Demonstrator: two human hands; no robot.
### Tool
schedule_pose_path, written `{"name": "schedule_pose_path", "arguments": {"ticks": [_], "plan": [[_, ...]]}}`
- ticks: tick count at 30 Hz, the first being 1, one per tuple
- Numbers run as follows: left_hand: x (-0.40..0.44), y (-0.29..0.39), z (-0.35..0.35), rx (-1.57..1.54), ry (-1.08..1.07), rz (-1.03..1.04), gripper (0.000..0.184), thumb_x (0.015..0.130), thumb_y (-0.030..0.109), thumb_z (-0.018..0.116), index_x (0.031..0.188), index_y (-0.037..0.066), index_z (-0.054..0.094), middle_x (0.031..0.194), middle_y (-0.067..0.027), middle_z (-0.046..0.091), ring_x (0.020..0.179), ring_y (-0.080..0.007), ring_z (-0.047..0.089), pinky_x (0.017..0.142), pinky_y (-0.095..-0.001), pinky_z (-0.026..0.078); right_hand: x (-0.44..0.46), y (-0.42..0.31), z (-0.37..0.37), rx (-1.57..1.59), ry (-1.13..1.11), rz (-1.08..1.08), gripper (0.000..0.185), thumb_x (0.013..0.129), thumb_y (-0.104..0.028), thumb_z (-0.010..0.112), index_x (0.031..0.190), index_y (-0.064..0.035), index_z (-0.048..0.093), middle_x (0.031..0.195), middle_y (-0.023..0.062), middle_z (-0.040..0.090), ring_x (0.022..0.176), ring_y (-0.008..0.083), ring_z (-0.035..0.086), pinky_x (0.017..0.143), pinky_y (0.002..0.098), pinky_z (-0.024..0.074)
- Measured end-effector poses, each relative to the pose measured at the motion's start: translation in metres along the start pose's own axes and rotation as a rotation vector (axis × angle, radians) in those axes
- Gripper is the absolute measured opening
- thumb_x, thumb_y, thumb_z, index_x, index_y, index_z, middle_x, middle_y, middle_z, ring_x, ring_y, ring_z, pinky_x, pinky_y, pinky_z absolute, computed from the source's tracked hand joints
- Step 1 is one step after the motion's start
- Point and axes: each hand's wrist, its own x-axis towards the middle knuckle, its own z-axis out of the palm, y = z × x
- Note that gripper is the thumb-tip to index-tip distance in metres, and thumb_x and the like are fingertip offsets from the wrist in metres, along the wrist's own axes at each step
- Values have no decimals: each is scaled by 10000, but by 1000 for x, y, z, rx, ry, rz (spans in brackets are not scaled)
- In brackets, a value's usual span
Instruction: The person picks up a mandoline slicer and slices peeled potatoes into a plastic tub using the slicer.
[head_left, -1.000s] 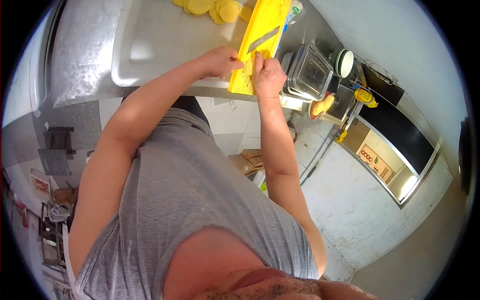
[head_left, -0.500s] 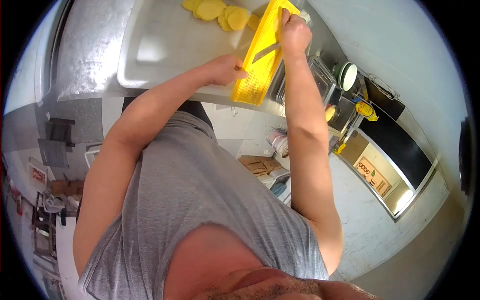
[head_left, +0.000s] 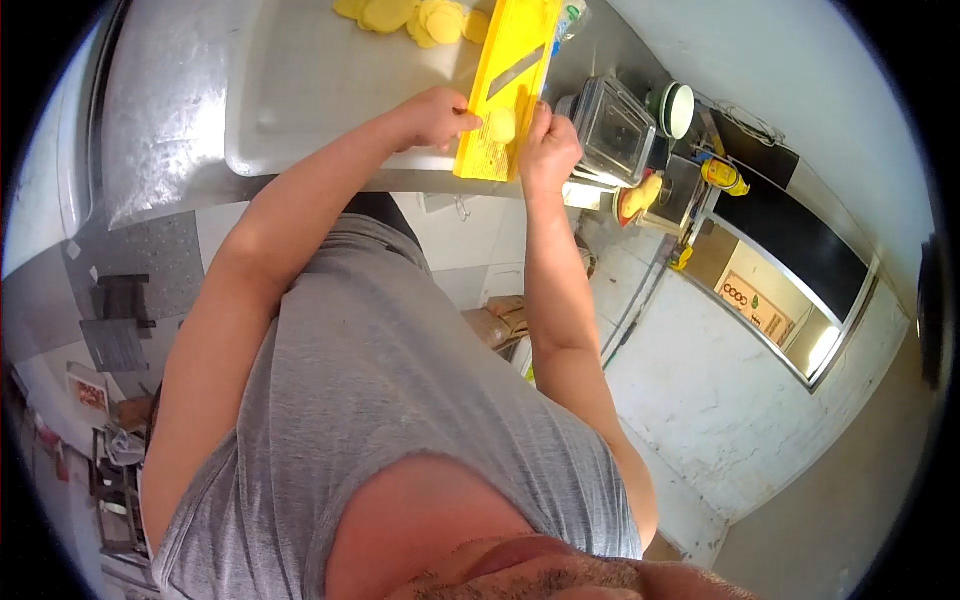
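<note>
A yellow slicer (head_left: pixel 517 60) with a slanted metal blade lies tilted across the edge of a large pale tray (head_left: pixel 245 110). My left hand (head_left: pixel 437 120) pinches its left edge. Against the right edge is my right hand (head_left: pixel 551 155), fingers curled and thumb raised on the rim; its fingertips are partly hidden. Between the hands, a pale yellow piece (head_left: pixel 503 126) rests on the slicer below the blade. Thin, round yellow slices (head_left: pixel 440 22) overlap in the tray, left of the slicer.
Clear containers (head_left: pixel 613 130) are stacked right of the slicer on the metal counter (head_left: pixel 160 120). Beyond them stand green-and-white bowls (head_left: pixel 678 111), a dish with yellow pieces (head_left: pixel 638 198) and a yellow bottle (head_left: pixel 724 177). A plastic packet (head_left: pixel 569 20) lies near the slicer's top.
Since half a second ago, my right hand has come down from the slicer's upper end to its lower right edge. The yellow piece on the slicer is now uncovered. My left hand keeps its pinch.
</note>
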Motion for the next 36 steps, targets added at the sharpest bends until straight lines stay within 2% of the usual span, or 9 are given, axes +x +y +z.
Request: {"name": "schedule_pose_path", "arguments": {"ticks": [2, 6, 10, 14, 17, 19, 28, 34, 36], "plan": [[0, 0, 1, -8, 2, -9, 343, 917, 294, 654, 990, -41, 657, 781, -59, 614, 528, -119, 490, 540, -283, 419, 0, 1, -4, 31, 10, 43, 325, 907, -221, 690, 678, -19, 578, 679, 168, 593, 591, 385, 582, 543, 463, 466], [0, 0, 1, -7, -9, -18, 329, 918, 282, 654, 992, -39, 660, 789, -63, 617, 530, -114, 476, 538, -281, 412, -2, -5, 8, 100, 48, -158, 295, 877, -198, 720, 677, -39, 575, 675, 139, 579, 594, 355, 575, 537, 444, 464], [4, -3, 1, -17, -8, -17, 321, 917, 275, 654, 980, -40, 656, 796, -63, 622, 537, -112, 470, 540, -282, 411, -3, -5, 15, 11, 2, -283, 334, 855, -224, 748, 641, -69, 543, 645, 112, 555, 571, 324, 571, 513, 423, 469], [3, -2, 1, -17, -5, -33, 317, 914, 274, 651, 969, -38, 657, 808, -67, 631, 539, -115, 471, 542, -282, 412, -4, -5, 15, -32, 8, -303, 353, 844, -241, 762, 628, -71, 541, 637, 108, 551, 552, 317, 568, 492, 417, 465], [3, -4, -1, -40, -18, -23, 364, 882, 307, 669, 980, -43, 669, 813, -97, 655, 575, -158, 542, 590, -317, 459, -6, -2, 17, -29, 7, -331, 362, 845, -247, 763, 621, -70, 540, 626, 106, 545, 539, 313, 565, 482, 410, 464], [1, -2, -1, -20, -17, -43, 363, 883, 306, 671, 983, -43, 668, 800, -92, 644, 573, -157, 536, 582, -320, 454, -2, -1, 18, -12, -3, -341, 363, 849, -247, 760, 618, -70, 543, 621, 104, 542, 529, 311, 565, 477, 404, 465], [0, 0, 0, -16, -13, -50, 329, 894, 293, 655, 938, -33, 667, 725, -73, 599, 555, -150, 518, 556, -325, 432, 8, 0, 21, -39, -19, -362, 349, 864, -222, 740, 609, -75, 552, 623, 104, 558, 504, 316, 566, 466, 406, 474], [1, -2, -3, 22, -49, -32, 307, 929, 270, 637, 1007, -26, 653, 784, -30, 600, 589, -112, 471, 549, -294, 427, 68, 1, 52, -121, 15, -391, 385, 915, -287, 674, 613, -73, 572, 602, 128, 569, 532, 335, 592, 475, 422, 481], [-1, -1, -1, 27, -50, -25, 296, 936, 262, 634, 1013, -23, 651, 790, -28, 599, 591, -108, 465, 554, -294, 429, 104, 3, 66, -34, 18, -419, 411, 947, -340, 612, 669, -37, 622, 666, 168, 629, 599, 384, 622, 541, 458, 505]]}}
